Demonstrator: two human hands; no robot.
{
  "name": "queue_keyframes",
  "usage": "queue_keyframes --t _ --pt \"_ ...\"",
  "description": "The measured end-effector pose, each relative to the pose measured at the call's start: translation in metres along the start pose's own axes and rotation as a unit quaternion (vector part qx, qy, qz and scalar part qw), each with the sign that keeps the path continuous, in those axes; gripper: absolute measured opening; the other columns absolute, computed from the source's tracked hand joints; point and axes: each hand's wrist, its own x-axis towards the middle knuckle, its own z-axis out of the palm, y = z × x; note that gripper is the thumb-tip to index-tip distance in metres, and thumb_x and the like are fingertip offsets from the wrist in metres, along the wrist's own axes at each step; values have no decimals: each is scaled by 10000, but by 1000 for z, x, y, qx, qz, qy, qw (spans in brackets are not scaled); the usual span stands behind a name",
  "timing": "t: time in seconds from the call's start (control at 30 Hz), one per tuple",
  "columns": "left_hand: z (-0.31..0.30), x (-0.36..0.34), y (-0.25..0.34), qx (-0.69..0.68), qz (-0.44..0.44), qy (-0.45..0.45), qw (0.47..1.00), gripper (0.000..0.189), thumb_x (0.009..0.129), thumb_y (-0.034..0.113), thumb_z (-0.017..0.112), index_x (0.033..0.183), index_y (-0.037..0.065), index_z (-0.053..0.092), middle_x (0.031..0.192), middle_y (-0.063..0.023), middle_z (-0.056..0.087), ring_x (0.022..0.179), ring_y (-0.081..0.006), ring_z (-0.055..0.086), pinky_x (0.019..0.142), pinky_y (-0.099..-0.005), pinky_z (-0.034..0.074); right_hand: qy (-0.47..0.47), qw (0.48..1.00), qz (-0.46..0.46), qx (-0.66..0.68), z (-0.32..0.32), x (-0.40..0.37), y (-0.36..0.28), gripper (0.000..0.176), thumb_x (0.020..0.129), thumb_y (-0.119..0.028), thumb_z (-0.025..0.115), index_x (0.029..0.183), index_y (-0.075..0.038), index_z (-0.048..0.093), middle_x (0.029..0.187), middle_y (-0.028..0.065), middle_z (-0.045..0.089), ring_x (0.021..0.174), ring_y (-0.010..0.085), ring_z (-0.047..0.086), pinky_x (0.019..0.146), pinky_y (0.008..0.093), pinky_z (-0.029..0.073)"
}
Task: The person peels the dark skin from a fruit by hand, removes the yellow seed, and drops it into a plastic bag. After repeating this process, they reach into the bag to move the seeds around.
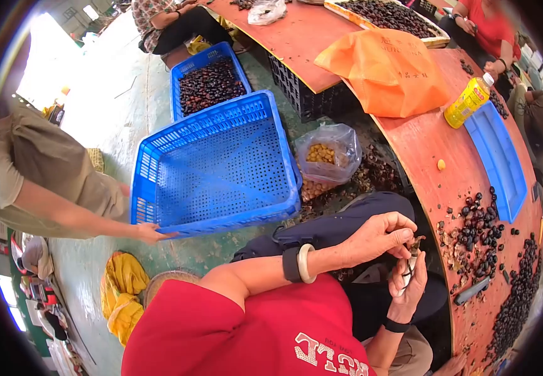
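My left hand (379,238), with a black band and a pale bangle at the wrist, is closed in a pinch beside a small brownish scrap (417,243). Just below, my right hand (409,279) has its fingers curled round a white piece with dark lines (407,276); its exact kind cannot be made out. Both hands nearly meet over my lap, beside the edge of the reddish table (437,207). Closest on the table are brown shell scraps (450,241) and dark round nuts (475,225). A grey-handled tool (471,291) lies near them.
A person's hand (149,233) grips an empty blue crate (221,169) at my left. Behind it stands a blue crate of dark nuts (212,88). A plastic bag of yellow kernels (328,153) is by my knee. The table bears an orange bag (387,75), bottle (469,102) and blue tray (497,160).
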Motion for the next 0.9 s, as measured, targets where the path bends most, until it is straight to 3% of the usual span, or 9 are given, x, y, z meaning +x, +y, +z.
queue_keyframes --t 0.13,0.23,0.33,0.47,0.53,0.67,0.73,0.87,0.9 --pt "-5 -1 7 2 -21 1 1000 287 925 189 517 1119 -21 491 971 -95 583 825 -168 637 743 -280 528 22 998 34 36 -2 3 5 397 977 -350 325 1111 -19 499 594 87 519 313 135 412 238 233 341" --pt "-20 -6 13 -93 -38 45 994 300 907 185 552 1127 -12 500 993 -99 595 824 -174 642 750 -290 530 41 997 51 51 5 3 6 406 979 -355 313 1122 -26 503 591 83 500 315 130 386 239 232 320" --pt "-41 -12 27 -91 -45 105 989 339 900 191 566 1165 -6 494 994 -88 576 804 -176 641 745 -293 531 52 992 46 106 13 3 5 383 979 -336 328 1161 -31 471 593 79 469 324 121 358 244 235 310" --pt "-79 -22 29 -99 -28 178 979 326 921 261 528 1123 5 511 959 -57 561 784 -179 632 763 -316 514 0 991 34 128 17 -2 2 383 943 -254 464 1219 -1 380 598 75 436 335 114 357 247 230 307" --pt "-93 -25 27 -123 -47 190 973 294 928 258 512 1102 21 506 953 -58 571 792 -204 634 780 -347 515 -60 998 10 16 26 -3 0 420 900 -227 549 1196 26 392 593 71 433 338 111 370 247 223 305" --pt "-145 -23 0 -264 -63 260 927 204 870 34 481 1069 -2 512 910 -118 589 865 -273 618 815 -439 506 -60 998 0 -5 49 3 1 408 868 -175 586 1171 40 418 601 71 453 344 107 386 251 219 302" --pt "-188 -21 -17 -298 -70 259 916 175 853 60 487 1003 -11 541 833 -107 575 804 -252 603 792 -444 505 -47 999 -6 -9 51 7 2 401 866 -168 584 1171 37 424 602 73 461 348 109 394 259 218 310" --pt "-230 -8 -13 -100 -29 369 923 203 833 169 558 933 -7 579 689 -12 502 595 -159 513 560 -313 448 -22 999 -5 -32 49 11 5 392 864 -174 589 1166 29 445 607 74 471 368 115 417 283 229 340" --pt "-235 -1 -6 175 -14 406 897 243 807 193 601 944 -6 580 680 -15 512 588 -155 514 548 -302 439 -15 999 -4 -31 48 12 4 398 860 -178 596 1166 29 449 606 73 472 368 117 417 284 229 339"
